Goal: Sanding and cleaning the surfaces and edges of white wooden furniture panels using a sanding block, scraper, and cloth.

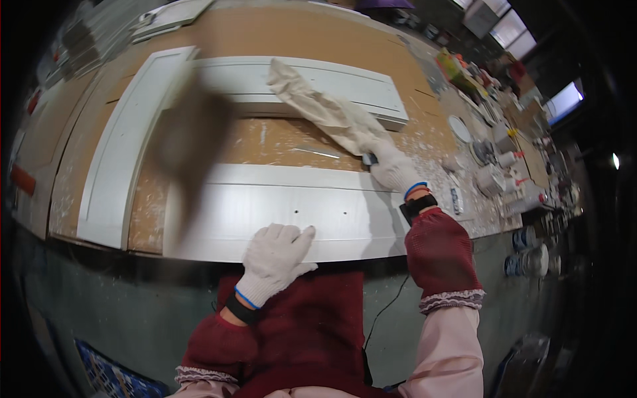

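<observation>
My left hand (274,261), in a white knit glove, lies flat on the near edge of a white panel (245,205) with two small dark holes. Its fingers are stretched out and nothing is in them. To the right, my gloved right hand (393,167) is closed around one end of a long beige cloth (328,118). The cloth trails away to the far left, across another white panel (352,85). A small dark piece shows beside the right hand's fingers; I cannot make out what it is.
A third white panel (123,146) lies at the left on the brown, paint-spattered tabletop (262,136). A blurred dark shape (196,132) hangs close to the camera, hiding part of the panels. Several bottles and tubs (491,179) crowd the right side; paint buckets (527,261) stand below.
</observation>
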### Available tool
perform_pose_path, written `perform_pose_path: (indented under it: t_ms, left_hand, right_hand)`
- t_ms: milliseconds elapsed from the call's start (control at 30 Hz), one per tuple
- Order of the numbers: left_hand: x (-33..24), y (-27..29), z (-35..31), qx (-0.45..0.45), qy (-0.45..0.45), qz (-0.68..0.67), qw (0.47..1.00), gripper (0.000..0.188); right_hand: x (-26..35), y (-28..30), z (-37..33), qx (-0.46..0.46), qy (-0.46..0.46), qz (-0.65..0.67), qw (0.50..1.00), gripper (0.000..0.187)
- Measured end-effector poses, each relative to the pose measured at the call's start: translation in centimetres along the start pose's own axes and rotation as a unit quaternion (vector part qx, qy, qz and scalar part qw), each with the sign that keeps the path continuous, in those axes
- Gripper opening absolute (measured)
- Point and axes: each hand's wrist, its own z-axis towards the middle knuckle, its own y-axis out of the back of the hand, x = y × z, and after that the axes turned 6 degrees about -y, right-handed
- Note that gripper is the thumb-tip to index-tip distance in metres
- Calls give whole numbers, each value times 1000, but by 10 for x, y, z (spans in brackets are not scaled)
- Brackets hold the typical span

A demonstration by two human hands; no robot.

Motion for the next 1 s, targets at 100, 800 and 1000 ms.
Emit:
perform_pose_path:
  t_ms: [100, 800, 1000]
  left_hand:
    - [-4, 1, 2, 5, 4, 16, 1000, 64]
    - [-8, -2, 7, -18, 5, 15, 1000, 67]
    - [-10, -4, 8, 13, 31, 6, 999, 66]
  right_hand:
    - [-5, 6, -8, 14, -83, 106, 991, 45]
    - [-108, 14, -55, -121, -240, 712, 648, 40]
    - [-164, 28, -91, -173, -242, 726, 620, 39]
